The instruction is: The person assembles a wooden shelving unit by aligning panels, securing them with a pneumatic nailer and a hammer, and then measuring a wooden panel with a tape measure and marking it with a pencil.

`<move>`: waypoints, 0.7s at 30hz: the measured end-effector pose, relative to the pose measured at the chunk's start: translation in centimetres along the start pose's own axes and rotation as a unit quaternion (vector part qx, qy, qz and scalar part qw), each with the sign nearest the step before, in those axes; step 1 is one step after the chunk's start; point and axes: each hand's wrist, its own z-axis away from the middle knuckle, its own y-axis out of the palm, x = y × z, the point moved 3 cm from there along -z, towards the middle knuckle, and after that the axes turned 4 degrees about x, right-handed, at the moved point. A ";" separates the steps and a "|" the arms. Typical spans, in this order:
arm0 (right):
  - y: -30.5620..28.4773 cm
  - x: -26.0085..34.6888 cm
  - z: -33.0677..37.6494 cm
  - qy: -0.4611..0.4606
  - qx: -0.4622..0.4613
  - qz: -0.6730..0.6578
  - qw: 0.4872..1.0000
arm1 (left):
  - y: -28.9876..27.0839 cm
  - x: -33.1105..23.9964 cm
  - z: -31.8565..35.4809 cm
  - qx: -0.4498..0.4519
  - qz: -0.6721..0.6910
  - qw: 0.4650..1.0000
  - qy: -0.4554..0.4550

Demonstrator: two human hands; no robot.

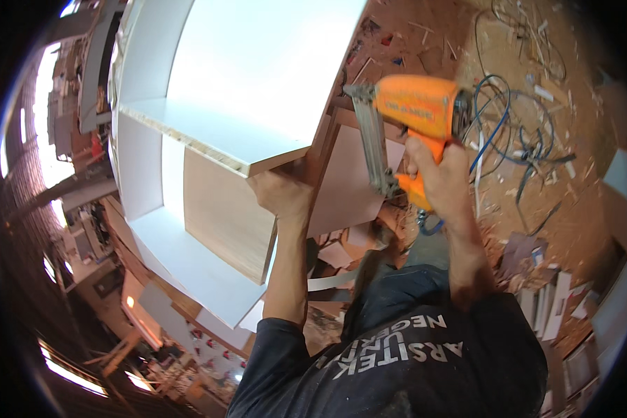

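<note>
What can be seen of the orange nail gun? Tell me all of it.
The orange nail gun has a bulky orange plastic-looking body, a dark rear cap and a long grey metal magazine running down toward its orange grip. The right hand wraps the grip. Its nose points at the edge of the white cabinet panel; contact is unclear. A blue hose hangs below the grip.

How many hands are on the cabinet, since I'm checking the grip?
1. The left hand holds the white cabinet at its shelf's front corner. The right hand grips the orange nail gun instead, beside the cabinet's side panel.
</note>
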 end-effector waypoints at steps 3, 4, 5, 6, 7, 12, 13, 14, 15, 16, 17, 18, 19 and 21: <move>0.6 -6.8 4.7 0.058 0.016 -0.127 0.990 | -0.6 2.7 0.9 0.022 0.382 0.918 -0.105; 1.4 -8.4 6.1 0.057 0.014 -0.168 0.984 | -1.4 3.8 0.9 -0.036 0.365 0.925 -0.102; 2.3 -9.7 7.3 0.062 0.009 -0.206 0.976 | -2.4 5.2 0.6 -0.084 0.350 0.928 -0.091; 3.2 -10.6 8.3 0.044 0.010 -0.217 0.975 | -3.1 6.4 0.8 -0.139 0.342 0.925 -0.091; 4.1 -11.3 9.1 0.032 0.011 -0.227 0.973 | -2.7 6.9 0.9 -0.061 0.328 0.940 -0.075; 6.4 -12.3 9.9 0.066 0.054 -0.262 0.961 | -1.8 6.0 0.0 0.003 0.281 0.959 -0.031; 6.6 -12.2 9.8 0.064 0.067 -0.218 0.972 | -2.5 5.6 -0.6 -0.061 0.253 0.964 -0.051; 6.6 -12.0 9.6 0.024 0.055 -0.208 0.976 | -3.9 4.5 -1.7 -0.169 0.223 0.953 0.117; 6.8 -11.8 9.3 -0.016 0.042 -0.198 0.979 | -5.3 3.8 -2.8 -0.217 0.158 0.938 0.217; 7.0 -11.7 9.1 -0.054 0.031 -0.187 0.980 | -6.1 3.7 -4.1 -0.207 0.156 0.926 0.276; 7.2 -11.9 9.0 -0.037 0.041 -0.184 0.981 | -6.6 3.8 -5.0 -0.164 0.055 0.945 0.278; 7.5 -12.1 8.8 -0.021 0.051 -0.181 0.982 | -7.1 4.4 -6.1 -0.123 -0.043 0.960 0.249; 7.7 -12.2 8.6 -0.019 0.053 -0.178 0.982 | -6.0 4.9 -6.8 -0.090 -0.035 0.955 0.279; 7.8 -12.2 8.3 -0.061 0.019 -0.173 0.983 | -4.3 6.1 -7.4 -0.079 -0.036 0.949 0.303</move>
